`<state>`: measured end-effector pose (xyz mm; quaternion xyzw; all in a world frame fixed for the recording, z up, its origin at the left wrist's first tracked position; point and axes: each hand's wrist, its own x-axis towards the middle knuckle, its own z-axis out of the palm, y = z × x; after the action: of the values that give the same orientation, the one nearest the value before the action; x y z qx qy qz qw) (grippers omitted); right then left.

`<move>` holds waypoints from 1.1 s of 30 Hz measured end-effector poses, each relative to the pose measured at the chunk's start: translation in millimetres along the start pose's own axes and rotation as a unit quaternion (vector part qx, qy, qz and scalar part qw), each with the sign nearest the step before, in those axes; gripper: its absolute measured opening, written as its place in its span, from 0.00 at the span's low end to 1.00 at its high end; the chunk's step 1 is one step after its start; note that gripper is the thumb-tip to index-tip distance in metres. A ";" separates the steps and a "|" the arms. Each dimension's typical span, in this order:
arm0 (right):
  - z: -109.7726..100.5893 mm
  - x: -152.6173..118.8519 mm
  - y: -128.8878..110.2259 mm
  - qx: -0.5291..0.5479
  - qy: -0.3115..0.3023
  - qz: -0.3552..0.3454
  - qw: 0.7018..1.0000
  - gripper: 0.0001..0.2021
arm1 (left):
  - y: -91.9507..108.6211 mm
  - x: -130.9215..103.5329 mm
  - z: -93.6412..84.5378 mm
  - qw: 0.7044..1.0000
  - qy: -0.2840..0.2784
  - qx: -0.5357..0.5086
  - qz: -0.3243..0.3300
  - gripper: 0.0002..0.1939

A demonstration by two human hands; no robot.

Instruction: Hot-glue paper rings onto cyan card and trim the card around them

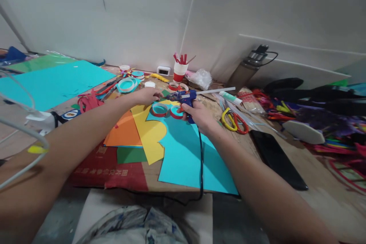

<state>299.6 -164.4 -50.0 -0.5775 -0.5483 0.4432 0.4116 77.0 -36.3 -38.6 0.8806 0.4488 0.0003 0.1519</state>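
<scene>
My right hand (198,113) grips a blue glue gun (185,97), its nozzle pointing left and a long white glue stick (215,90) out of its back. My left hand (148,95) is near the nozzle, its fingers bent together over a small dark green piece (165,93); whether it pinches that piece is too small to tell. Below the gun, two red-rimmed rings, one on the left (159,110) and one on the right (176,112), stand at the top of a cut turquoise sheet (185,152). A scalloped yellow sheet (150,133) lies to its left.
Orange paper (122,131) and green paper (131,155) lie at left. Scissors (234,121), a black phone (277,158) and a dark bottle (247,66) are at right. A cup of red sticks (180,71) stands behind. The gun's black cord (201,160) crosses the turquoise sheet.
</scene>
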 end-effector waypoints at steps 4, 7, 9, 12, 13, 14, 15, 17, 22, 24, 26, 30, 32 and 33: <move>-2.6 -3.6 1.3 0.081 -0.007 -0.001 0.997 0.07 | 4.6 8.6 -7.6 0.996 -0.015 -0.076 -0.038 0.18; -3.9 -6.7 5.1 0.115 0.000 0.008 0.993 0.10 | 5.1 12.1 -9.2 0.989 -0.039 -0.134 -0.052 0.11; -4.4 -8.7 8.1 0.118 0.005 0.012 0.993 0.12 | 5.5 11.4 -9.2 0.985 -0.053 -0.155 -0.048 0.07; -4.2 -11.8 11.2 0.127 0.003 0.009 0.992 0.15 | 8.4 6.7 -9.8 0.983 -0.069 -0.164 -0.050 0.04; -3.9 -12.7 11.7 0.132 -0.001 0.010 0.991 0.16 | 9.8 4.7 -10.5 0.983 -0.073 -0.163 -0.051 0.04; -3.5 -13.5 12.0 0.140 -0.005 0.010 0.990 0.17 | 11.4 2.8 -11.5 0.983 -0.076 -0.162 -0.051 0.03; -3.3 -14.2 12.2 0.148 -0.008 0.007 0.989 0.17 | 13.0 1.0 -12.7 0.983 -0.079 -0.160 -0.051 0.03; -3.3 -15.1 12.2 0.155 -0.014 -0.002 0.988 0.19 | 15.6 -1.8 -15.3 0.983 -0.089 -0.152 -0.051 0.04; -5.8 -16.8 10.7 0.155 -0.030 -0.015 0.987 0.21 | 16.6 -4.8 -19.2 0.984 -0.111 -0.135 -0.042 0.06; -6.7 -18.2 8.8 0.162 -0.037 -0.022 0.986 0.22 | 15.5 -5.8 -19.7 0.979 -0.130 -0.155 -0.025 0.08; -7.0 -20.0 6.2 0.171 -0.044 -0.031 0.984 0.22 | 15.1 -7.6 -20.0 0.968 -0.155 -0.197 -0.011 0.10; -7.7 -23.2 0.4 0.195 -0.053 -0.037 0.979 0.24 | 18.5 -13.7 -19.2 0.933 -0.186 -0.307 -0.014 0.15; -8.9 -24.2 -1.8 0.198 -0.055 -0.038 0.978 0.23 | 20.2 -17.0 -18.0 0.913 -0.193 -0.358 -0.030 0.15; -9.9 -24.5 -2.6 0.197 -0.053 -0.040 0.978 0.23 | 20.2 -18.5 -17.4 0.904 -0.195 -0.377 -0.038 0.16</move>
<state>308.3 -188.5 -43.4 -0.4385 -0.4942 0.5558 0.5045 79.5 -57.4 -14.1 0.7222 0.4098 -0.0078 0.5572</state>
